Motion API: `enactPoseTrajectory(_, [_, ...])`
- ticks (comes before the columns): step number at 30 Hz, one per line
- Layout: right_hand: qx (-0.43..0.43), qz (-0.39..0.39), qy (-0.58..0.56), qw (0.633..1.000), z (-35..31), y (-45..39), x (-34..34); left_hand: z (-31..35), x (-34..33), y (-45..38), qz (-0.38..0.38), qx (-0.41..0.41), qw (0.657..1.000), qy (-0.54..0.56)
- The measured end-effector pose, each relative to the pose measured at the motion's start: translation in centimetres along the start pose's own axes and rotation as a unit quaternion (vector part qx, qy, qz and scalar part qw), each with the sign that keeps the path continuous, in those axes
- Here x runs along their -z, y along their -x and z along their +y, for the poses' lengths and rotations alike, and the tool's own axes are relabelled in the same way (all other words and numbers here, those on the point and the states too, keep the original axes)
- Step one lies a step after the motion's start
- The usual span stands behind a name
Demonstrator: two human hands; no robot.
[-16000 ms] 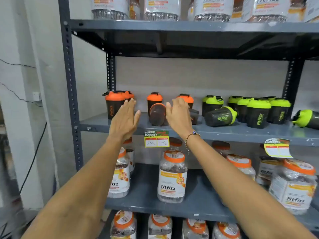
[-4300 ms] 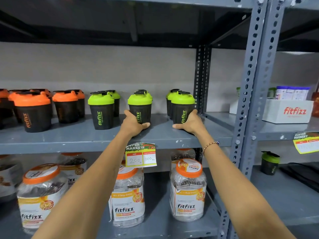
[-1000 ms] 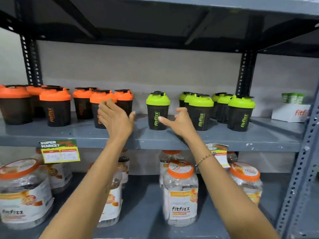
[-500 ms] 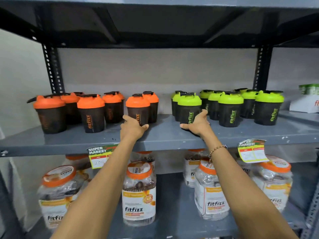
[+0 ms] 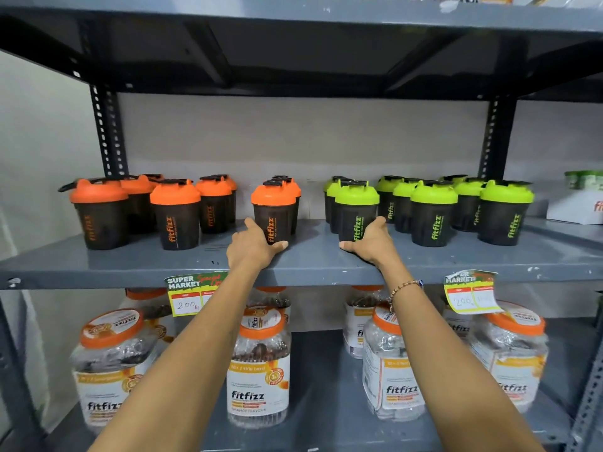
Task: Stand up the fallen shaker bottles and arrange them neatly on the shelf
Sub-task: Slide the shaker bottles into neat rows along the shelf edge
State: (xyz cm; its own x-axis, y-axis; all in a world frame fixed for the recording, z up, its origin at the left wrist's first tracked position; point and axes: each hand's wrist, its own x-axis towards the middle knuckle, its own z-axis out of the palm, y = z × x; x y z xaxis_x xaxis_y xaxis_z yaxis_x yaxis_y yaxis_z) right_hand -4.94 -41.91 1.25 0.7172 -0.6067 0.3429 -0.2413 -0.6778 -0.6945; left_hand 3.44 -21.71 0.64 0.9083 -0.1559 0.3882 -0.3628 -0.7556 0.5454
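On the grey middle shelf (image 5: 313,265) every shaker bottle stands upright: several with orange lids on the left, several with green lids on the right. My left hand (image 5: 251,247) wraps the base of the front orange-lid shaker (image 5: 273,212) near the middle. My right hand (image 5: 372,244) grips the base of the front green-lid shaker (image 5: 356,210) beside it. A gap of bare shelf lies between these two bottles. Further orange shakers (image 5: 176,213) and green shakers (image 5: 434,212) stand in loose rows to either side.
Large clear Fitfizz jars with orange lids (image 5: 259,367) fill the shelf below. Price tags (image 5: 192,293) hang from the shelf edge. Dark uprights (image 5: 107,135) frame the bay; a white Fitfizz box (image 5: 577,207) sits in the bay to the right. Another shelf hangs overhead.
The view has come closer and shifted slightly. Both hands stay at the bases of the same orange-lid and green-lid shakers as half a second ago; a second ago they were open in the air.
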Motion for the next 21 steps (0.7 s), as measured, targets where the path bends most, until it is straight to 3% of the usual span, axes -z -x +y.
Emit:
enactPoseTrajectory(16, [-0.012,-0.013,0.004,1.0,0.1,0.1,0.3,0.3,-0.2,-0.3,-0.015,-0.001,0.999,-0.036])
enactPoseTrajectory(19, [-0.008,0.045,0.011,0.999,-0.1,1.5,0.4,0.1,0.2,0.0,0.013,-0.006,0.999,0.053])
enactPoseTrajectory(21, [0.026,0.117,0.031,0.992,-0.5,3.5,-0.1,-0.5,0.9,0.4,0.087,-0.034,0.989,0.118])
